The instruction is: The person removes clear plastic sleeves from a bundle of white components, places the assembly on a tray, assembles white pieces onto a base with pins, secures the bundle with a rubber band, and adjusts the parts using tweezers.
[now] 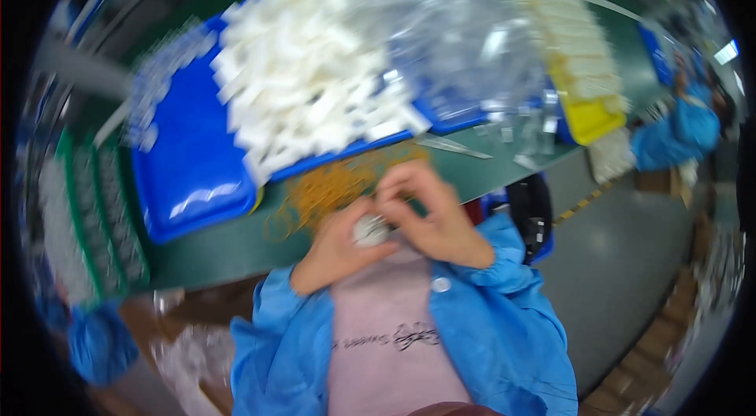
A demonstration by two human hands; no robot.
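My left hand (332, 251) is closed around a small white bundle (370, 232) with a rounded, blurred end, held in front of my chest. Against its upper right side my right hand (441, 223) has its fingers curled and pinched; anything between those fingertips is too blurred to make out. Just beyond both hands a loose heap of yellow-brown rubber bands (323, 192) lies on the green table. Behind it rises a large pile of white, short, flat-looking pieces (303, 62) on a blue tray. A pointed metal tool (457, 147), perhaps scissors or tweezers, rests right of the heap.
Left of the pile is a blue tray (185, 156) with small clear parts along its edge. Green racks (98, 211) stand far left. Clear plastic bags (465, 38) and a yellow tray (592, 123) with pale bundles sit right. A co-worker in blue (679, 133) is at far right.
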